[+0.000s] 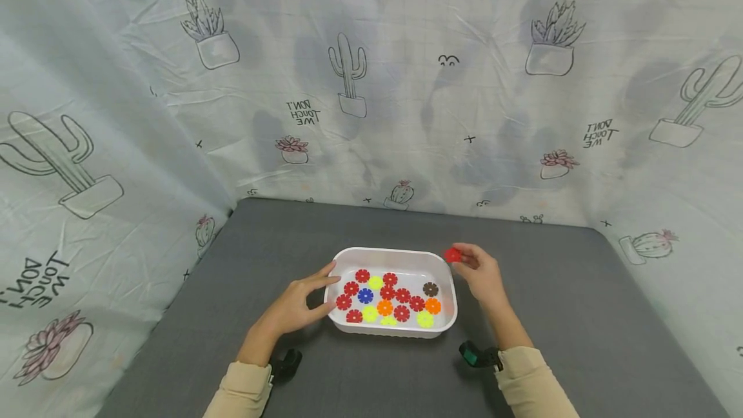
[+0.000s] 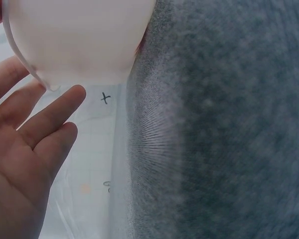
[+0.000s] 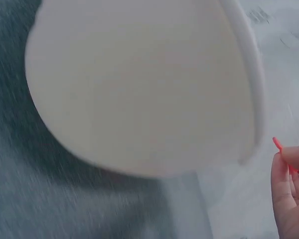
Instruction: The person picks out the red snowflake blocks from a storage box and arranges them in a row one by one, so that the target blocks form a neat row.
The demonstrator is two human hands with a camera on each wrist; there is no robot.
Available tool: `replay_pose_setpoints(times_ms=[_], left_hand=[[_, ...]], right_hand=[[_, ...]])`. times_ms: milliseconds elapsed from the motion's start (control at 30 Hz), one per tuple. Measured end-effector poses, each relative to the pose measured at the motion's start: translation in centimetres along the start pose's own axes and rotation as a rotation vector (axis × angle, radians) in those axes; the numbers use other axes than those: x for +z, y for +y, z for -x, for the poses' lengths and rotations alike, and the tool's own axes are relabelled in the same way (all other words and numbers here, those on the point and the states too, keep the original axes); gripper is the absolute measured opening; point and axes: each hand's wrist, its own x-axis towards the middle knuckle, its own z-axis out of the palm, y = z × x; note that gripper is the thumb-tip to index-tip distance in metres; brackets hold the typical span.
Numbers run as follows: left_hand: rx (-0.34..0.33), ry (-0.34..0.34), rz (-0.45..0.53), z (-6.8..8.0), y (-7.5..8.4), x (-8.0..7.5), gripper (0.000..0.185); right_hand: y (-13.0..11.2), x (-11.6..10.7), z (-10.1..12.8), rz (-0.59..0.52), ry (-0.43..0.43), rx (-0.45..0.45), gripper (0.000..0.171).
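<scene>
- Two hands at work in the head view. Left hand (image 1: pixel 296 305) lies flat-fingered against the left wall of the white tub (image 1: pixel 395 257), fingers straight, gripping nothing, bracing it on the grey mat (image 1: pixel 580 315).
- Right hand (image 1: pixel 482 276) sits just beyond the tub's right rim, fingertips pinching one red disc (image 1: pixel 453 254), held above and outside the rim's far right corner.
- Between the hands, inside the tub: a loose layer of flower-shaped discs (image 1: pixel 387 298) in red, yellow, orange, one blue, one brown. They lie close together, some touching.
- Judgement: keep the left hand steadying the wall so the light tub does not skid; keep the pinch on the disc's edge, clear of the rim.
- Left wrist view: palm and straight fingers (image 2: pixel 50 117) open, tips touching the tub's rounded corner (image 2: pixel 79 40); mat to the right. Contact looks light, so press evenly.
- Right wrist view: tub wall (image 3: pixel 139 89) fills the frame, blurred. At lower right, fingertips (image 3: pixel 289 189) pinch a thin red edge of the disc (image 3: pixel 277 144), just beside the rim. Little shows, so grip depth cannot be told.
</scene>
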Motion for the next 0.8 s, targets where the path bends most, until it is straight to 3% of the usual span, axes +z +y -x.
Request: replay_pose_setpoints(times_ms=[267, 533, 800], left_hand=[[-0.010, 0.003, 0.002, 0.0, -0.1, 0.2, 0.051], [-0.021, -0.011, 0.002, 0.1, -0.3, 0.2, 0.053], [-0.014, 0.002, 0.020, 0.1, -0.3, 0.3, 0.051]], right_hand=[[3.2, -2.1, -0.9, -0.107, 0.066, 0.050, 0.038], [5.6, -2.6, -1.4, -0.106, 0.053, 0.124, 0.038], [6.9, -2.8, -2.8, -0.088, 0.043, 0.129, 0.038]])
